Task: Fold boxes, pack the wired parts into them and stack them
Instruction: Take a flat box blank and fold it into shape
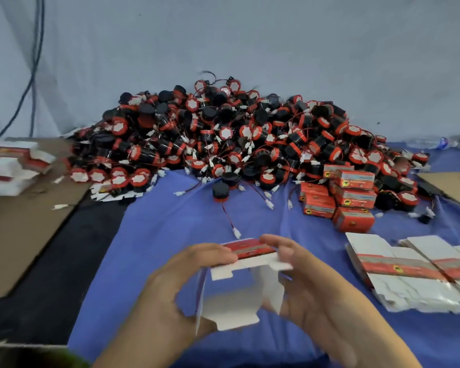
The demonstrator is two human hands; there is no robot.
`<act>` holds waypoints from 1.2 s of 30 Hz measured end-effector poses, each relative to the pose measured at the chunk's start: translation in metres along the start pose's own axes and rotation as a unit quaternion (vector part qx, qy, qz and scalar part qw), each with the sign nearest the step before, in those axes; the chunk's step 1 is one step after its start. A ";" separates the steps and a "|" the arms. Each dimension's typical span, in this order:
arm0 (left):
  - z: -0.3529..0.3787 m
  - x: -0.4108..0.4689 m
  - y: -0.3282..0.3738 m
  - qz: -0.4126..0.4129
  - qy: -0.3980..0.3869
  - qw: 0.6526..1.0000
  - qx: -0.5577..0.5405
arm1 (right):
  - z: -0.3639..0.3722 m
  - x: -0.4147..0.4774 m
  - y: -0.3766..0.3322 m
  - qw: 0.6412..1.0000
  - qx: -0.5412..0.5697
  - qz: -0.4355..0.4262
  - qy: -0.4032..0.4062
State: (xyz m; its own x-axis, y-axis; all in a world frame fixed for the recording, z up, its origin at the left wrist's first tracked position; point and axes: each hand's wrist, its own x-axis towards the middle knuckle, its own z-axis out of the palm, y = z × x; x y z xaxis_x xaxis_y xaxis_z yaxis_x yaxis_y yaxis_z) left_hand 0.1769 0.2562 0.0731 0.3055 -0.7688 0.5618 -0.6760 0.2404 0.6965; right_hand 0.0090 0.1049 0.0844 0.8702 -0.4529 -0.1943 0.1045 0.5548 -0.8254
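Observation:
A small red and white cardboard box (246, 277) is held low in the middle, opened up with its white flaps loose toward me. My left hand (168, 290) grips its left side, fingers curled over the red top. My right hand (314, 285) grips the right side, fingertips on the top edge. A big heap of black and red wired parts (223, 136) with white connectors lies behind on the blue cloth (157, 235). One loose wired part (219, 191) sits in front of the heap. Folded red boxes (348, 197) are stacked at the right.
Flat unfolded box blanks (409, 272) lie fanned at the right. More blanks (11, 166) pile on brown cardboard (19, 235) at the left. Another cardboard sheet (454, 187) is at far right. A grey sheet with dark cables (35, 62) hangs behind.

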 end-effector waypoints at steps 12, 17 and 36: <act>-0.009 -0.022 0.006 -0.088 -0.018 0.996 -0.028 | 0.019 -0.004 0.010 0.958 -0.284 0.014 0.027; -0.006 -0.034 0.002 -0.122 -0.037 0.976 -0.178 | 0.023 -0.010 0.012 0.939 -0.340 0.011 0.049; 0.020 -0.037 0.012 -0.226 0.136 0.941 -0.211 | 0.016 -0.031 0.025 0.989 -0.141 0.000 -0.047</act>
State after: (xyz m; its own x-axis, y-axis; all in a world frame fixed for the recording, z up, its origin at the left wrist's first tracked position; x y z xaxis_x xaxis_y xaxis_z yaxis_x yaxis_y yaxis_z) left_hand 0.1443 0.2754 0.0520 0.6965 -0.6830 0.2198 -0.1276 0.1835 0.9747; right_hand -0.0078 0.1441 0.0787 0.9122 -0.3794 -0.1548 -0.0217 0.3326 -0.9428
